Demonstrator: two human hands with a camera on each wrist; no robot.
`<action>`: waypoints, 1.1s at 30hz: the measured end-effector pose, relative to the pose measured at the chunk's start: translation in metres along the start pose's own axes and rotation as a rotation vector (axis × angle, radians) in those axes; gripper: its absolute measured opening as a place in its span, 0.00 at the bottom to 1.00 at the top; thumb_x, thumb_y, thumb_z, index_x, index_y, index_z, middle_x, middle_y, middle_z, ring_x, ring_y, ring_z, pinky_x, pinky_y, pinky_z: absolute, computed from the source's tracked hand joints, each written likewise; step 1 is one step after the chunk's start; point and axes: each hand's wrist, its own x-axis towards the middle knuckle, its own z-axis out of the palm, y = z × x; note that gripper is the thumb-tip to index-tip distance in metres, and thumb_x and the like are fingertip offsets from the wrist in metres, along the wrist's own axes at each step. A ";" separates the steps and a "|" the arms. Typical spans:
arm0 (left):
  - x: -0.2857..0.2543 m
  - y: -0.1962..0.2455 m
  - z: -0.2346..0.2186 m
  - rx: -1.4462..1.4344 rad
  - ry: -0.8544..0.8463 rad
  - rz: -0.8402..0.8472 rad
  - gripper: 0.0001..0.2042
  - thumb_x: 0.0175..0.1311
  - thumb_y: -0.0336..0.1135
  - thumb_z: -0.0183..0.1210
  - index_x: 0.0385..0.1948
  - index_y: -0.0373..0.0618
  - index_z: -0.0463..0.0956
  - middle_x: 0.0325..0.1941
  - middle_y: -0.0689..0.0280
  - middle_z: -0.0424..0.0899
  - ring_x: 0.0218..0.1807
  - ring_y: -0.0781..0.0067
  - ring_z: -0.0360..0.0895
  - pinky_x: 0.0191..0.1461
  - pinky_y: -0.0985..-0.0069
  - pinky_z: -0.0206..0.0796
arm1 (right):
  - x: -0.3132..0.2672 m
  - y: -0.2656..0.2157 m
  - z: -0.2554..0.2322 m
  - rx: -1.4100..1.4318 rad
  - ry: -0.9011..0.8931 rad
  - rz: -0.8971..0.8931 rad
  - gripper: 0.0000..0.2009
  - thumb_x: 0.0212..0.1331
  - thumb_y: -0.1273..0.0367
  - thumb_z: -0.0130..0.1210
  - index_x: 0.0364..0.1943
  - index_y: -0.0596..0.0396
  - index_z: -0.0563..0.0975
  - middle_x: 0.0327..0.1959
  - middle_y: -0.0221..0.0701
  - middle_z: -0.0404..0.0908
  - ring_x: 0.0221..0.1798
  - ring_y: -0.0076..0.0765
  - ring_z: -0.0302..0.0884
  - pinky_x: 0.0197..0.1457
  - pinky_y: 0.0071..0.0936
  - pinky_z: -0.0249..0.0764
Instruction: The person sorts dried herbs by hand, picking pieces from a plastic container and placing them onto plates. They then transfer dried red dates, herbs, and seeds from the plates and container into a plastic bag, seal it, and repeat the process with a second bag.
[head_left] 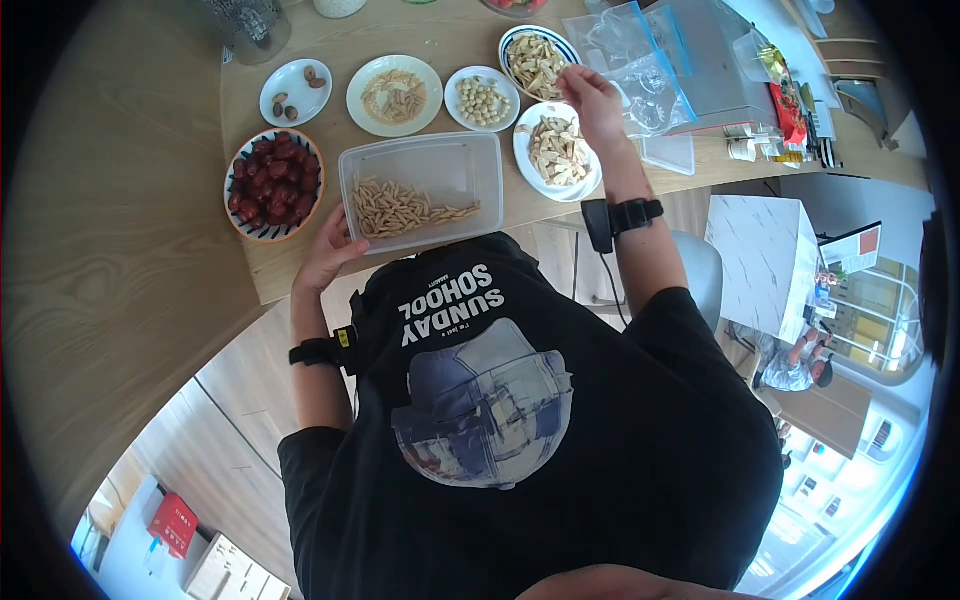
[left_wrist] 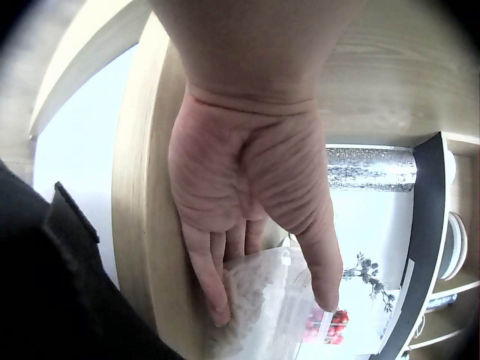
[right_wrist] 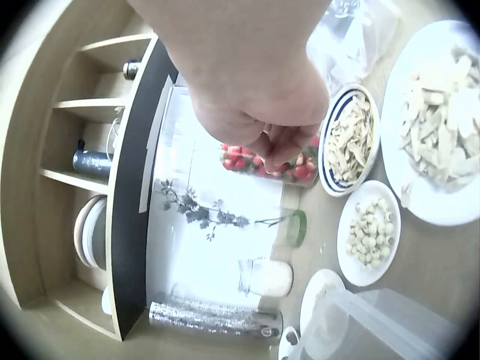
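Note:
At the near table edge, a clear plastic container [head_left: 455,165] holds short tan sticks [head_left: 390,207] heaped toward its near side. My left hand [head_left: 328,255] grips its near left corner, fingers along the wall and thumb apart from them; in the left wrist view the container [left_wrist: 289,292] lies between thumb and fingers. Raised beside a blue-rimmed bowl [right_wrist: 325,154] of pale dried slices [right_wrist: 351,139], my right hand [head_left: 600,110] has curled fingers with the tips together. Nothing shows between those fingertips. Nearer me, a white plate [head_left: 523,165] bears larger pale slices [head_left: 558,150].
Red dates [head_left: 275,185] fill a patterned bowl at left. Behind the container stand plates with brown nuts [head_left: 291,112], thin pale sticks [head_left: 405,102] and round whitish seeds [head_left: 484,103]. Plastic bags [head_left: 650,95] lie at right. Strawberries [right_wrist: 300,171] and a glass jar [right_wrist: 270,277] are farther back.

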 end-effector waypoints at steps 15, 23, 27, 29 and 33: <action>0.001 0.002 0.001 0.002 -0.011 0.048 0.46 0.54 0.31 0.72 0.74 0.40 0.51 0.69 0.59 0.70 0.68 0.68 0.69 0.68 0.70 0.64 | -0.021 -0.013 0.029 -0.475 -0.171 -0.155 0.15 0.65 0.70 0.58 0.54 0.63 0.77 0.42 0.35 0.85 0.47 0.30 0.84 0.49 0.25 0.81; 0.001 0.004 0.004 -0.017 0.001 0.022 0.46 0.52 0.27 0.72 0.73 0.40 0.51 0.70 0.60 0.68 0.69 0.69 0.67 0.70 0.69 0.62 | -0.101 0.037 0.118 -1.440 -1.119 0.041 0.19 0.61 0.68 0.50 0.53 0.68 0.76 0.47 0.54 0.82 0.49 0.55 0.82 0.53 0.40 0.78; 0.000 0.002 0.004 -0.016 0.016 0.047 0.46 0.52 0.27 0.72 0.73 0.40 0.52 0.70 0.61 0.69 0.70 0.69 0.66 0.72 0.68 0.60 | -0.104 0.050 0.127 -1.537 -1.154 0.296 0.20 0.56 0.70 0.49 0.52 0.67 0.77 0.48 0.58 0.81 0.55 0.56 0.80 0.55 0.39 0.76; 0.001 0.004 0.005 -0.018 0.019 0.045 0.46 0.51 0.27 0.72 0.73 0.40 0.52 0.69 0.61 0.69 0.70 0.69 0.66 0.72 0.68 0.60 | -0.102 0.074 0.119 -1.420 -1.073 0.243 0.20 0.56 0.70 0.49 0.53 0.66 0.76 0.50 0.55 0.81 0.55 0.53 0.80 0.56 0.39 0.76; 0.000 0.005 0.006 -0.006 0.030 0.057 0.45 0.52 0.27 0.72 0.72 0.41 0.53 0.68 0.60 0.70 0.68 0.69 0.68 0.71 0.69 0.61 | -0.104 0.111 0.124 -0.763 -0.959 0.365 0.22 0.62 0.69 0.50 0.60 0.59 0.72 0.56 0.41 0.78 0.57 0.39 0.78 0.58 0.39 0.75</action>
